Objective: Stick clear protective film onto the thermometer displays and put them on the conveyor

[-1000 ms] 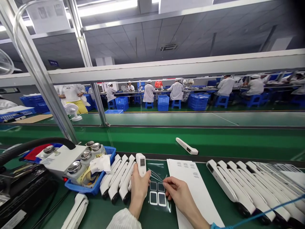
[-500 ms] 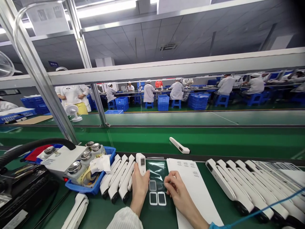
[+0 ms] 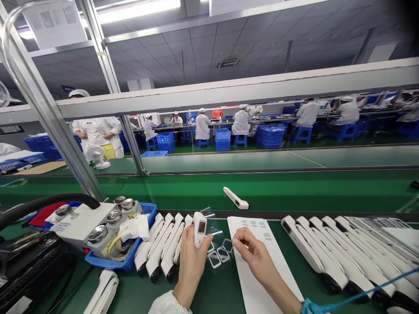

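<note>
My left hand (image 3: 192,257) is closed around a white handheld thermometer (image 3: 199,229), its small dark screen facing up. Just right of it, my right hand (image 3: 250,248) has thumb and forefinger pinched at the edge of a clear window with a white rim (image 3: 227,245). Between the hands a clear film sheet (image 3: 214,226) sits askew, carrying several similar white-rimmed windows (image 3: 214,259). Whether the pinched window is still joined to the film, I cannot tell. Under my right forearm lies a white paper sheet (image 3: 262,261) with small printed marks.
Several white thermometers (image 3: 160,244) lie in a row at left, more (image 3: 321,248) at right. One thermometer (image 3: 235,198) rests on the green belt (image 3: 183,189). A blue tray (image 3: 122,261) holds metal-lidded bottles. A blue cord (image 3: 369,288) trails from my right wrist. Co-workers sit beyond.
The film sheet with its windows has turned and tilted between my hands. My left hand has shifted slightly right with the thermometer. The thermometer on the belt has moved left in view.
</note>
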Available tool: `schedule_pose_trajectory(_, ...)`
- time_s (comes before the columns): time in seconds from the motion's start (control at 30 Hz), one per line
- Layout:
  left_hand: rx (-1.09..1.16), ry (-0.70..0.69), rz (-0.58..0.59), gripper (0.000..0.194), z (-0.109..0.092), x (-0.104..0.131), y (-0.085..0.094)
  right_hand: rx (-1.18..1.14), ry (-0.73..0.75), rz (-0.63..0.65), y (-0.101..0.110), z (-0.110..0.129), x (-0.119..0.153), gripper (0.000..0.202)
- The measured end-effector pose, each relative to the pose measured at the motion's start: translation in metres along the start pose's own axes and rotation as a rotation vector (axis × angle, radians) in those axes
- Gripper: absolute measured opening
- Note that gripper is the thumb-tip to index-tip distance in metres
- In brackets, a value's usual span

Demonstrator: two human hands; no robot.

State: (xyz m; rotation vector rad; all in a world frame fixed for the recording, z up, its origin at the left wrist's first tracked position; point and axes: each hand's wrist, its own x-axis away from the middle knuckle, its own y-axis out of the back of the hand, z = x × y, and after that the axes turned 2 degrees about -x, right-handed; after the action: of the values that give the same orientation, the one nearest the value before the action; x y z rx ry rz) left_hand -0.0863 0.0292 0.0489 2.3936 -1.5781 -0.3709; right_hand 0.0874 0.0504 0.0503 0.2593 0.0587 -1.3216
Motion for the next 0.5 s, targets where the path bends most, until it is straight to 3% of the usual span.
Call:
schedule_pose_trajectory(0.13,0.296,0.18,0.17,0.067,-0.011,0.016,-0.006,-0.007,0.043,0.028,0.006,0.012,-0.002,0.037)
schedule_pose_trajectory(0.23,0.473,0.305,0.283,0.07,-0.015,0.027,-0.018,0.011,0.067,0.026,0.007,0.02,-0.003,0.036)
schedule_pose_trajectory(0.5,0.502,0.395,0.381,0.082,-0.014,0.041,-0.038,0.012,0.074,0.025,0.007,0.016,-0.003,0.028)
